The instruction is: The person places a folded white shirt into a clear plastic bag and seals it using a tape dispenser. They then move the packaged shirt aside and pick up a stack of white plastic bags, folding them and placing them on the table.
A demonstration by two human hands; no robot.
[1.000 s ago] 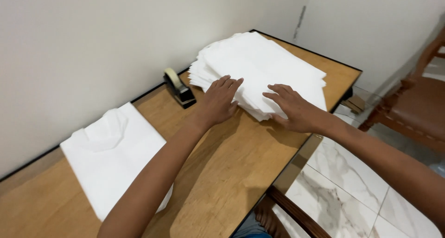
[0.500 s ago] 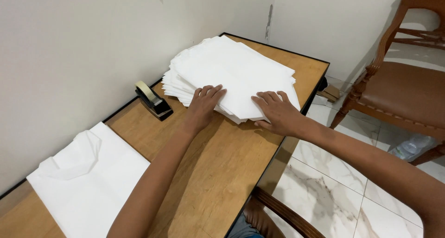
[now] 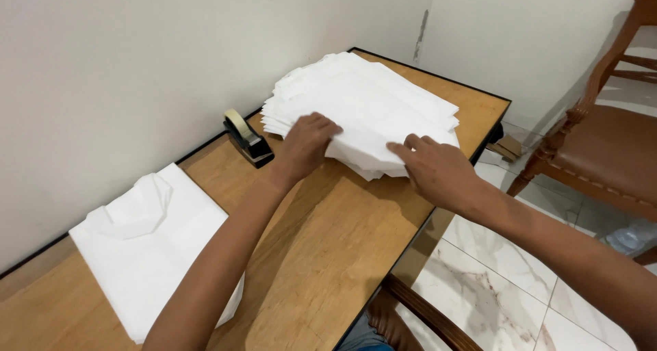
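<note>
Wooden table [image 3: 328, 255] against a white wall. Stack of white sheets [image 3: 369, 105] at its far end, at 12 o'clock. Left hand [image 3: 304, 146] and right hand [image 3: 438, 170] rest on the stack's near edge, fingers curled at the top sheet; whether they pinch it cannot be told. Tape dispenser [image 3: 248, 140] at 10 o'clock of the left hand; folded white bag [image 3: 150, 248] at 8 o'clock.

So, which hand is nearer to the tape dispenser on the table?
The left hand. It rests on the near edge of the paper stack, just right of the tape dispenser. The right hand is farther along the same edge, toward the table's outer side.
</note>
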